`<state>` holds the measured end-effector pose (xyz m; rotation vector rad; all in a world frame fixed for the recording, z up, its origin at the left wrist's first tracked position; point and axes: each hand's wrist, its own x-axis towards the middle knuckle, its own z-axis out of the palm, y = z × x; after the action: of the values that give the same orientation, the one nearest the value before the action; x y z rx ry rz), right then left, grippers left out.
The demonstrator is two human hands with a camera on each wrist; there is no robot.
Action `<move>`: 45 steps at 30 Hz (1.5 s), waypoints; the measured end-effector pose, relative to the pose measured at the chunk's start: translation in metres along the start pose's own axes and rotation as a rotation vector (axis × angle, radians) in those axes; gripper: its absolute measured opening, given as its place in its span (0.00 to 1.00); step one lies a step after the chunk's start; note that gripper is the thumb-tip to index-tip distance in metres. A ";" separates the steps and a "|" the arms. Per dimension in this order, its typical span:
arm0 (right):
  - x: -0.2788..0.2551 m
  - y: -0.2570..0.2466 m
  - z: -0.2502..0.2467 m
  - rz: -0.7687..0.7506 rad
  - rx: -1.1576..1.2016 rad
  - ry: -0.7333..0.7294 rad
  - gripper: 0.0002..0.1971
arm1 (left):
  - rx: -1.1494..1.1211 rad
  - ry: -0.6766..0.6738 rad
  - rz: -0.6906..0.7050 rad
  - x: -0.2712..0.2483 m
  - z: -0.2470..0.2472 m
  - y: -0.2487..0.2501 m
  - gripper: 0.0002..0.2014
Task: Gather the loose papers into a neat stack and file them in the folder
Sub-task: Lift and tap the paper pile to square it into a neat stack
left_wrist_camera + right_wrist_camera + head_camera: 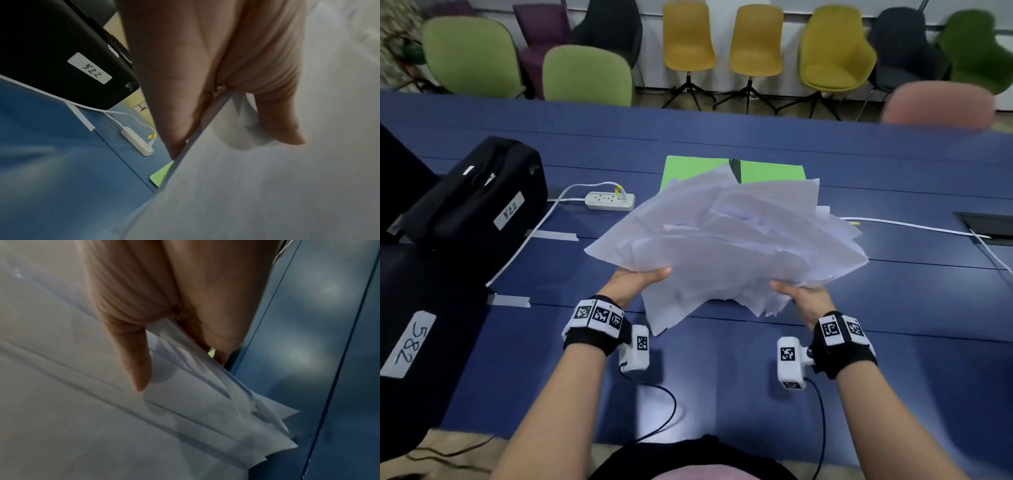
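Between the hands, a ragged sheaf of papers (726, 240) hangs pinched by left hand (635, 284) and right hand (803, 299); gathering seems done, squaring edges against the desk (893, 291) likely next, before the folder (688, 169) beyond.

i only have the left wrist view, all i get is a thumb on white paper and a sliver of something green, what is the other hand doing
Observer: The right hand grips the near right edge of the same pile of papers, thumb on top.
Operator: is the pile squared up yet
Observer: No. In the head view the sheets fan out at many angles, corners sticking out on all sides.
Operator: and the green thing
Observer: It is a green folder lying open on the blue table, just beyond the pile, which hides its near part.
Operator: is the pile off the table
Observer: The left hand and right hand hold it raised; whether the lowest corners touch the table, I cannot tell.
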<state>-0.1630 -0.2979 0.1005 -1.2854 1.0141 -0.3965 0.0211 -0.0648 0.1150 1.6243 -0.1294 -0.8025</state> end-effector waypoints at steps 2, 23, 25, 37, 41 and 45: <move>0.007 0.002 0.000 -0.027 -0.004 -0.017 0.22 | 0.017 -0.027 -0.020 0.003 0.003 -0.001 0.17; 0.006 0.004 -0.007 -0.054 -0.109 -0.085 0.17 | -0.080 0.007 0.053 0.024 0.018 -0.023 0.43; 0.006 0.003 -0.002 -0.086 -0.044 -0.137 0.25 | -0.005 -0.028 0.040 0.014 0.027 -0.013 0.44; 0.007 -0.001 0.004 -0.200 -0.129 -0.349 0.28 | -0.025 0.345 -0.012 0.027 0.043 -0.015 0.36; 0.008 0.003 0.005 -0.200 -0.050 -0.114 0.20 | -0.061 0.247 0.033 0.022 0.035 -0.015 0.30; 0.006 0.003 -0.003 -0.107 0.058 -0.155 0.26 | -0.061 0.074 0.017 0.018 0.010 -0.019 0.23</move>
<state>-0.1629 -0.3038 0.0957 -1.3004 0.8008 -0.3988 0.0225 -0.0784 0.0902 1.5905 -0.0659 -0.7258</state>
